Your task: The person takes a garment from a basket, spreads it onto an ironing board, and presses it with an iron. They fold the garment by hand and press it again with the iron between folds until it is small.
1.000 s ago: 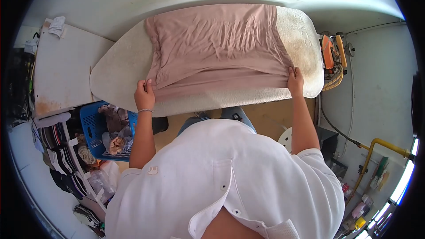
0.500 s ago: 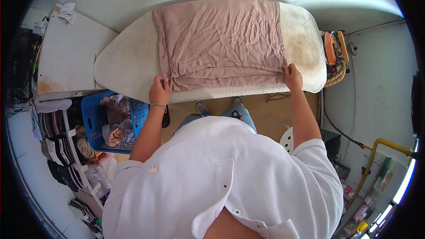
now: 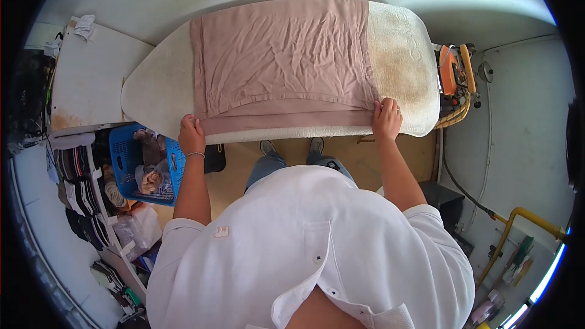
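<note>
A wrinkled dusty-pink cloth [image 3: 283, 55] lies across the padded ironing board [image 3: 399, 42], with a seamed hem and a smoother band along its near side. My left hand [image 3: 192, 136] pinches the near left corner of this cloth, thumb and fingers together. At the opposite near corner, my right hand [image 3: 387, 119] has its fingers closed on the cloth's edge. Between the two hands the near band is drawn fairly straight, while creases run over the middle of the cloth.
An orange-handled iron [image 3: 450, 71] stands on a rest right of the board. To the left are a white panel [image 3: 100, 79] and a blue basket [image 3: 125, 173] with cloth and plastic bags in it. Folded garments [image 3: 85, 201] fill a shelf at lower left. A yellow pipe [image 3: 536, 214] runs along the right wall.
Both hands have moved left and the cloth has shifted left on the board with them. Its near band now looks flatter and straighter. The camera view has shifted slightly too.
</note>
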